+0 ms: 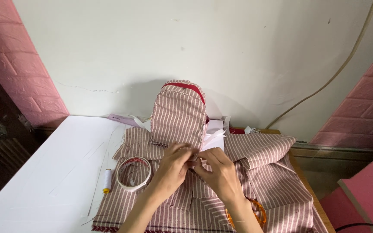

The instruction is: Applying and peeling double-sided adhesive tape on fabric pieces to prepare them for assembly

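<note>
A small backpack-shaped pouch (178,114) of pink-and-white striped cloth with red trim stands upright against the wall. My left hand (173,166) and my right hand (216,170) meet at its lower front edge, fingers pinched together on the striped fabric there. Whether a needle is between the fingers is too small to tell. More of the same striped cloth (264,172) lies spread under and around my hands.
A roll of white tape (133,173) and a white thread spool with a yellow base (107,180) lie left of my hands. Orange-handled scissors (255,213) peek out beside my right wrist. White paper pieces (214,137) sit behind the pouch. A white table surface (57,172) extends left.
</note>
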